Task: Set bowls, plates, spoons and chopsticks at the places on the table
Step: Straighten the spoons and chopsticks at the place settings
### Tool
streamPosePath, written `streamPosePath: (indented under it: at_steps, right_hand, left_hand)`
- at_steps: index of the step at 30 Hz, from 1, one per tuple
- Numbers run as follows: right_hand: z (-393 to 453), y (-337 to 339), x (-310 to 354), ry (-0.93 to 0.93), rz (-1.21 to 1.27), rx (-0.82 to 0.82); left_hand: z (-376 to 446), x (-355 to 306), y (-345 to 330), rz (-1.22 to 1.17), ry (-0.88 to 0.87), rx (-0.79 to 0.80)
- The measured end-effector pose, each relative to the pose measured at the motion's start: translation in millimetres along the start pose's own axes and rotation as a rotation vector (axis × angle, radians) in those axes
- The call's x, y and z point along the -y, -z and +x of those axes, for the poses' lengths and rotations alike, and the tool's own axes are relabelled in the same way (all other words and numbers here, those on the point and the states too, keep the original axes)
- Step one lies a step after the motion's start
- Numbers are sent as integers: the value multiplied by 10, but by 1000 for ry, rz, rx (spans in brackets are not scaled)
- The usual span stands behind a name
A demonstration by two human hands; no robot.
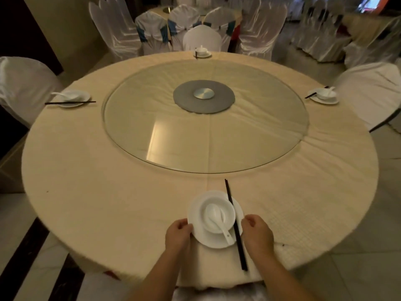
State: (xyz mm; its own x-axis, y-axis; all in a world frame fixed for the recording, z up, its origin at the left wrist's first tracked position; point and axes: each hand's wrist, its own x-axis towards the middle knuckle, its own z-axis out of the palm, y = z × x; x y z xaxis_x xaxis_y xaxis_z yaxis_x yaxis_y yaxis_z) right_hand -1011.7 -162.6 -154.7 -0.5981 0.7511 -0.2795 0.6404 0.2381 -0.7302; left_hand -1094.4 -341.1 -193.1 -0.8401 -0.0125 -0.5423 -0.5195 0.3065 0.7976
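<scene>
At the near edge of the tabletop (108, 192) a white plate (211, 240) is being settled into its place. It is held at its left rim by the left hand (176, 234), whose fingers are curled onto that rim. The right hand (257, 232) sits just beside the plate's right side with fingers loosely curled; whether anything is pinched there cannot be told.

A bowl (219, 213) stands on the plate, and a spoon (217, 220) lies in the bowl with its handle pointing toward the near edge. Black chopsticks (235, 227) lie across the plate's right rim, their near ends overhanging the table's edge.

The step would be done best if the plate were slid gently, kept flat so the bowl is not jolted, and the chopsticks drawn inward and set parallel beside the plate.

The crockery looks glazed, smooth and slippery. The chopsticks are thin, straight and matte. The cloth is pale, lightly wrinkled and woven, so some drag may be expected.

Three other places, at the left, far and right edges, are already laid.
</scene>
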Motion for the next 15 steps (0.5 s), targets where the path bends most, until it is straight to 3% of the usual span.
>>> streamPosePath:
  at_steps: [5,9,15]
  right_hand:
    - [-448,-117,111,254,-262,163]
    - [-535,-165,143,300,-401,219]
    - [-561,-209,140,356,-390,230]
  left_hand:
    - [-14,-33,-1,17,16,-15]
    - [-32,-22,-3,20,17,-15]
    - [-35,-35,-17,-14,31,-18]
